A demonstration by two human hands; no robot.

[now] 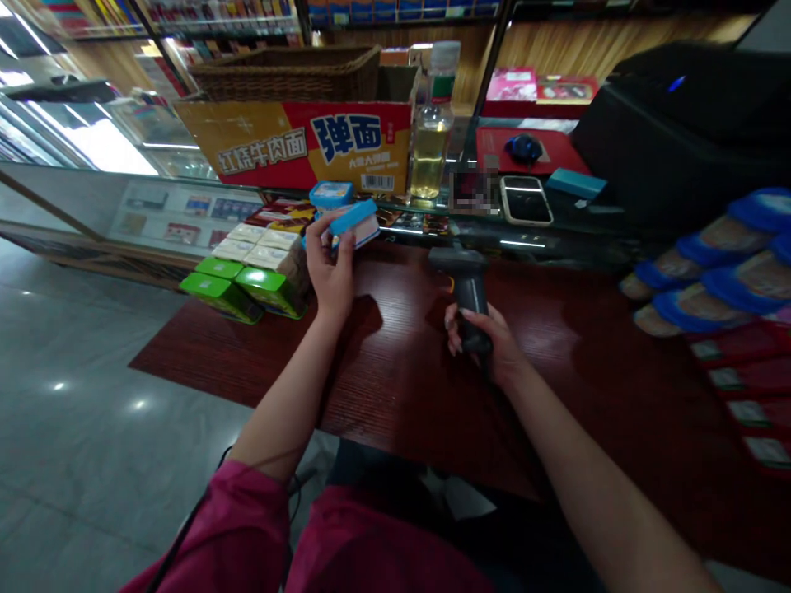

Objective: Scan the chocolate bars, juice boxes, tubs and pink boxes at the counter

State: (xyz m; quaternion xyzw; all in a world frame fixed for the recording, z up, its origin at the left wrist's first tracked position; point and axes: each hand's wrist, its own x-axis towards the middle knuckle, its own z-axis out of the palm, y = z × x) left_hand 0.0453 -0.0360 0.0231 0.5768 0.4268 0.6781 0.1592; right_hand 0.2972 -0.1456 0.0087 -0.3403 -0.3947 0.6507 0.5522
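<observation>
My left hand (332,268) grips a small blue-lidded box (362,226) by its sides, raised above the dark wooden counter (395,354). Just behind it sits a similar blue tub (330,195). My right hand (485,339) is wrapped round the handle of a black barcode scanner (468,280), whose head points up and to the left. Left of my left hand stand green-topped packs (244,284) and pale packs (263,245). The print on the held box is too blurred to read.
Behind the counter stand a printed carton (297,152) with a wicker basket (290,74) and a bottle of yellow liquid (429,148). A phone (526,200) and a mouse (522,149) lie right of it. Blue-lidded jars (710,263) crowd the right edge.
</observation>
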